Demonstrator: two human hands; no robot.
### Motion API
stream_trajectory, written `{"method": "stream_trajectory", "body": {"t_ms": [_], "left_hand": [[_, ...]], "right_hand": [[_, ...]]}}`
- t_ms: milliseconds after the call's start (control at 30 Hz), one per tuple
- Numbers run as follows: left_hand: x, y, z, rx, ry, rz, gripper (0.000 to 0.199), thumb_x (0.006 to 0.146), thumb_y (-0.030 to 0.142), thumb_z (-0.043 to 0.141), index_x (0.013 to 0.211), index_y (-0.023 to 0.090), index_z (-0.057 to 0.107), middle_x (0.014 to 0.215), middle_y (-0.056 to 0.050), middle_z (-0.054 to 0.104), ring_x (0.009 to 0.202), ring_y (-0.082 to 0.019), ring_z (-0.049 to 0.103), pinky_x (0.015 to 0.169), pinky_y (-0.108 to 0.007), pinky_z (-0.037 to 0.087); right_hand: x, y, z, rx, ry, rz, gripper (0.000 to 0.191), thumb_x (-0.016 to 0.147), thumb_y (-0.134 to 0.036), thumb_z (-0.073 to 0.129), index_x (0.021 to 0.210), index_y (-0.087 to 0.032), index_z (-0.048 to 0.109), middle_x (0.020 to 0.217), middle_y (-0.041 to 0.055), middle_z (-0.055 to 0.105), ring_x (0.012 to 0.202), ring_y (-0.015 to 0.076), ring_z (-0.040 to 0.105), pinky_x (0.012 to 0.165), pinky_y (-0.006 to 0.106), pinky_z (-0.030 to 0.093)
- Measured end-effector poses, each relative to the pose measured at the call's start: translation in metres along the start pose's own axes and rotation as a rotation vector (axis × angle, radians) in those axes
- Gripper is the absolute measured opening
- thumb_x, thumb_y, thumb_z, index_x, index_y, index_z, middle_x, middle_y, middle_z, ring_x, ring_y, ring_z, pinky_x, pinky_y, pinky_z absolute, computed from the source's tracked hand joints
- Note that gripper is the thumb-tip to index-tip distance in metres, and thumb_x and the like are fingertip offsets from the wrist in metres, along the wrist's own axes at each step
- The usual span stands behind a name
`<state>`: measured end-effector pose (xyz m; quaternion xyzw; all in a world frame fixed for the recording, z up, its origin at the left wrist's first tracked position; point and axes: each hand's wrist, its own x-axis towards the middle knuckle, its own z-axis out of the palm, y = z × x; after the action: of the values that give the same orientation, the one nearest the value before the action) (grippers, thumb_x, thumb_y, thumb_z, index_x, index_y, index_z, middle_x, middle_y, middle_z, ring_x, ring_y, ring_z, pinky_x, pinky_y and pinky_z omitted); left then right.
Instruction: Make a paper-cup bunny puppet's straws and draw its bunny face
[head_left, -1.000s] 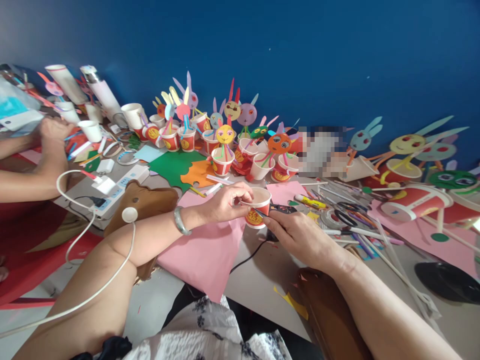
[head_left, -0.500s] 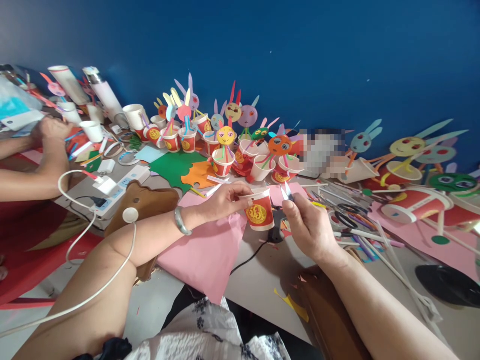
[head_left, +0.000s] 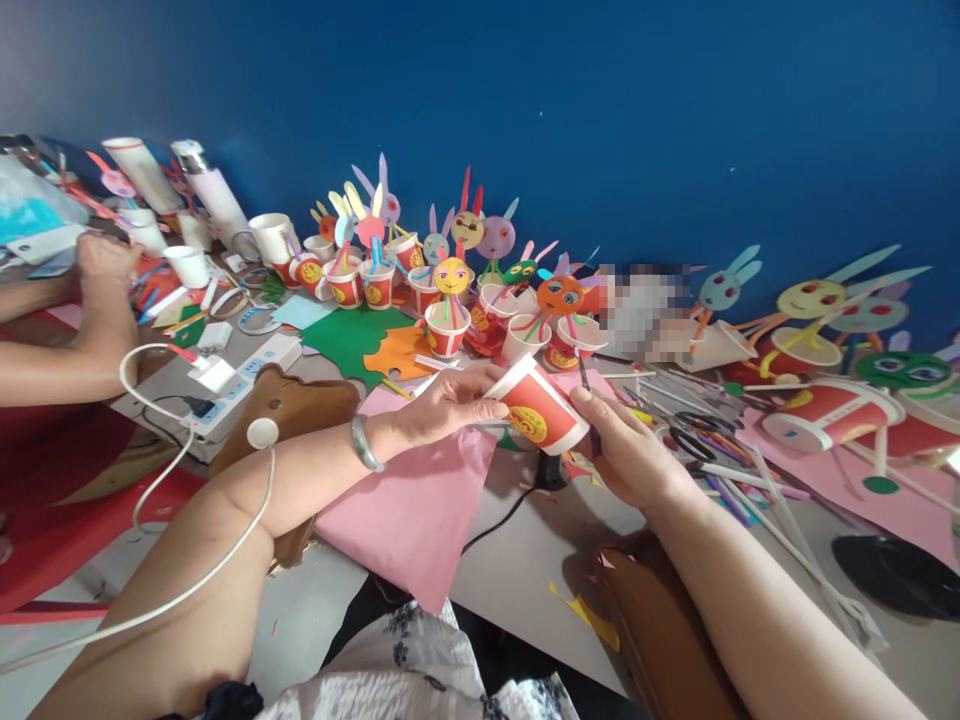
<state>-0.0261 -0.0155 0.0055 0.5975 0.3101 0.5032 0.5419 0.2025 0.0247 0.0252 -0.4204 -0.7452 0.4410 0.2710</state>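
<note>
A red and white paper cup [head_left: 546, 408] with a yellow emblem is tilted on its side, its rim toward the upper left. My left hand [head_left: 457, 402] pinches it near the rim, thumb on the outside. Close against the cup's base is my right hand [head_left: 619, 440], closed round a dark, narrow tool [head_left: 586, 375], which looks like the scissors; its blades are seen edge-on. Behind the cup stand several cups with paper rabbit figures, one with a yellow face [head_left: 452, 277]. Pink paper [head_left: 420, 500] lies below my left forearm.
A power strip [head_left: 251, 375] with white cables and a brown pouch [head_left: 300, 400] are at the left, beyond them another person's hands [head_left: 109, 262]. Paper strips, pens and black-handled scissors [head_left: 694, 440] lie at the right. A black mouse [head_left: 896, 572] is near the right edge.
The cup has tipped from nearly upright onto its side, its base swinging right. My right hand has turned and now meets the base; the tool's silver blades no longer show broadside.
</note>
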Motion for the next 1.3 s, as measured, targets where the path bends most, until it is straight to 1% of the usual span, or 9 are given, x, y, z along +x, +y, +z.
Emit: {"method": "stream_trajectory", "body": {"t_ms": [100,200,300,367,533,767,933,1167,1300], "left_hand": [[0.0,-0.002,-0.002,0.069,-0.024,0.052,0.022,0.085,0.037,0.074,0.096,0.018,0.074,0.113,-0.008,0.069,0.107,-0.021,0.066,0.093,-0.036,0.055],[0.001,-0.006,-0.003,0.163,-0.025,0.029,0.025,0.085,0.037,0.074,0.102,0.018,0.072,0.104,-0.007,0.07,0.101,-0.019,0.066,0.091,-0.033,0.053],[0.0,-0.008,-0.001,0.183,0.019,-0.004,0.027,0.09,0.042,0.067,0.098,0.017,0.069,0.097,-0.006,0.068,0.091,-0.017,0.064,0.082,-0.029,0.052],[0.0,-0.007,0.001,0.193,0.061,0.016,0.027,0.093,0.044,0.062,0.096,0.017,0.067,0.094,-0.004,0.066,0.087,-0.015,0.061,0.079,-0.028,0.051],[0.0,-0.002,0.002,0.2,0.064,0.022,0.021,0.092,0.039,0.065,0.098,0.019,0.065,0.096,-0.003,0.063,0.088,-0.014,0.059,0.082,-0.027,0.05],[-0.001,-0.006,0.005,0.218,0.038,-0.017,0.02,0.093,0.036,0.063,0.095,0.017,0.068,0.087,-0.002,0.064,0.078,-0.012,0.057,0.074,-0.025,0.048],[-0.001,-0.007,0.004,0.206,0.096,0.004,0.022,0.089,0.036,0.068,0.1,0.017,0.07,0.097,-0.005,0.07,0.087,-0.014,0.062,0.079,-0.025,0.049],[0.003,-0.009,-0.002,0.25,0.177,0.015,0.02,0.087,0.034,0.071,0.093,0.016,0.072,0.098,-0.005,0.072,0.088,-0.014,0.064,0.081,-0.025,0.049],[0.005,-0.017,-0.005,0.269,0.18,-0.009,0.024,0.089,0.039,0.068,0.098,0.016,0.073,0.097,-0.005,0.072,0.088,-0.015,0.065,0.077,-0.025,0.051]], "right_hand": [[-0.001,-0.001,0.002,0.259,-0.143,0.152,0.049,0.089,-0.066,0.051,0.098,-0.019,0.061,0.081,0.0055,0.07,0.064,0.0197,0.064,0.058,0.033,0.052],[-0.004,-0.003,0.005,0.023,0.061,0.065,0.05,0.076,-0.061,0.072,0.099,-0.019,0.06,0.078,0.0026,0.067,0.066,0.0187,0.061,0.058,0.031,0.048],[-0.007,-0.006,0.008,-0.207,0.216,-0.058,0.058,0.067,-0.054,0.081,0.109,-0.019,0.061,0.09,0.0045,0.069,0.078,0.0212,0.062,0.069,0.033,0.049],[-0.007,-0.007,0.007,-0.206,0.221,-0.093,0.058,0.068,-0.055,0.081,0.109,-0.02,0.06,0.093,0.0061,0.07,0.082,0.0227,0.063,0.071,0.034,0.049],[-0.002,0.0,0.002,-0.041,0.06,-0.013,0.045,0.075,-0.061,0.071,0.086,-0.022,0.051,0.078,0.0023,0.065,0.07,0.0183,0.059,0.058,0.03,0.046],[-0.005,-0.003,0.009,-0.314,0.11,0.005,0.049,0.067,-0.056,0.078,0.081,-0.024,0.043,0.072,-0.0022,0.059,0.063,0.0137,0.05,0.054,0.026,0.039],[-0.005,-0.005,0.011,-0.421,0.061,-0.022,0.052,0.071,-0.059,0.073,0.074,-0.026,0.033,0.057,-0.0073,0.045,0.052,0.0108,0.037,0.047,0.026,0.028],[-0.005,-0.002,0.008,-0.371,0.034,-0.028,0.031,0.097,-0.051,0.041,0.079,-0.027,0.034,0.06,-0.0005,0.061,0.056,0.0172,0.056,0.057,0.029,0.04],[-0.007,-0.005,0.008,-0.429,0.027,-0.076,0.032,0.097,-0.051,0.04,0.077,-0.027,0.036,0.059,-0.0006,0.057,0.052,0.0169,0.05,0.055,0.029,0.038]]}}
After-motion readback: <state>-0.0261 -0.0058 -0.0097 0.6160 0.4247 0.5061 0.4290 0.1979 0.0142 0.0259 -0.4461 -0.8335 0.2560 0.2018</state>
